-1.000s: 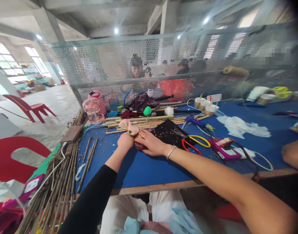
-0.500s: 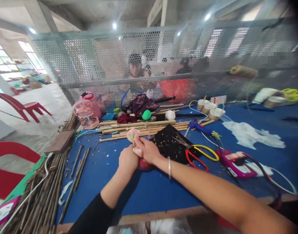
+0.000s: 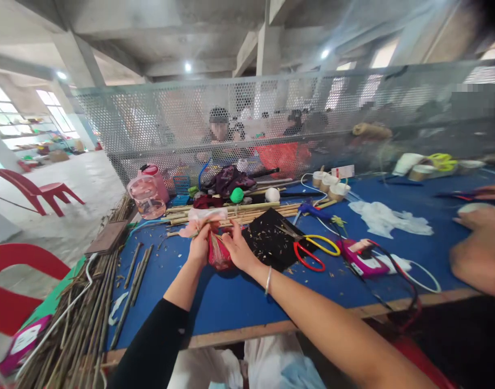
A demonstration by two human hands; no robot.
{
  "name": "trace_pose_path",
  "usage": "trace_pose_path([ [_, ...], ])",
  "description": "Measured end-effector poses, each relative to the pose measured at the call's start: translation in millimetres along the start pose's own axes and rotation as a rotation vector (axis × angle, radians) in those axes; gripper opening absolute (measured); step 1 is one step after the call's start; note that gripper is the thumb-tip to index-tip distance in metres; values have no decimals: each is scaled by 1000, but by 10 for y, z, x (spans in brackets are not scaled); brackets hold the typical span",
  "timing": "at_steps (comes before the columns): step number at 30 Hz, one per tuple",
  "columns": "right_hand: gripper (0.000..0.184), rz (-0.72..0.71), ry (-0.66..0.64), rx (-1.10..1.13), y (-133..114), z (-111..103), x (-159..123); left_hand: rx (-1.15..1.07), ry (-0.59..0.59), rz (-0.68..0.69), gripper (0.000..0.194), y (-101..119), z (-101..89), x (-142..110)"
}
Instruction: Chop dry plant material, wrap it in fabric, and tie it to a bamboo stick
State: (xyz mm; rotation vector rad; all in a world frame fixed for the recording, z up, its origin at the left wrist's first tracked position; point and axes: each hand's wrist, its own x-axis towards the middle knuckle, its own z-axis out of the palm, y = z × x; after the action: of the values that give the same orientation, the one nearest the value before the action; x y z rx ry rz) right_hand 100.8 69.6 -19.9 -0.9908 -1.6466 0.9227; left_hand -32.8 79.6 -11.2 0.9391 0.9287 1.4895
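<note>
Between my hands is a round red bundle (image 3: 220, 258), its top gathered into a loose pale pink cloth end (image 3: 207, 216). Thin straw-coloured strands seem to run down its front. My left hand (image 3: 198, 247) is closed round the gathered neck on the left side. On the right side, my right hand (image 3: 241, 247) grips the bundle with its thumb and fingers; its far fingertips are partly hidden. A black cloth (image 3: 267, 243) strewn with clippings lies just right of my right hand. Scissors (image 3: 307, 249) with one red and one yellow handle rest partly on it.
Bamboo sticks (image 3: 247, 213), a green ball (image 3: 236, 195) and a white ball (image 3: 272, 194) lie behind. Twigs (image 3: 85, 302) are piled at left. A blue glue gun (image 3: 310, 209) and magenta power strip (image 3: 363, 259) are right. A co-worker's hand (image 3: 480, 248) is at far right.
My hands were pressed together over the bundle's top; now they are apart on either side, showing its red front. The view has shifted, and a co-worker's hands have appeared at right.
</note>
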Motion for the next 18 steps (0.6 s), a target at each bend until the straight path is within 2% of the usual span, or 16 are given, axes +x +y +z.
trace_pose_path([
  [2, 88, -30, -78, 61, -1, -21, -57, -136, -18, -58, 42, 59, 3, -64],
  [4, 102, -27, -221, 46, -83, -57, -63, -57, -44, -6, 43, 134, 3, -138],
  [5, 101, -12, -310, 7, -149, -75, -50, 43, -81, 40, 42, 172, 1, -176],
  [7, 80, 2, -487, -108, -305, -106, -6, 266, -204, 115, 42, 242, -8, -245],
  [9, 50, -49, -567, -201, -439, -117, 46, 430, -328, 136, 46, 301, -24, -293],
  [12, 29, -151, -500, -189, -507, -99, 91, 536, -375, 141, 54, 367, -61, -306],
  [14, 24, -116, -406, -101, -466, -78, 91, 519, -416, 80, 60, 375, -86, -287],
  [18, 30, 13, -70, 37, -334, -32, 78, 367, -494, -137, 82, 264, -106, -296],
])
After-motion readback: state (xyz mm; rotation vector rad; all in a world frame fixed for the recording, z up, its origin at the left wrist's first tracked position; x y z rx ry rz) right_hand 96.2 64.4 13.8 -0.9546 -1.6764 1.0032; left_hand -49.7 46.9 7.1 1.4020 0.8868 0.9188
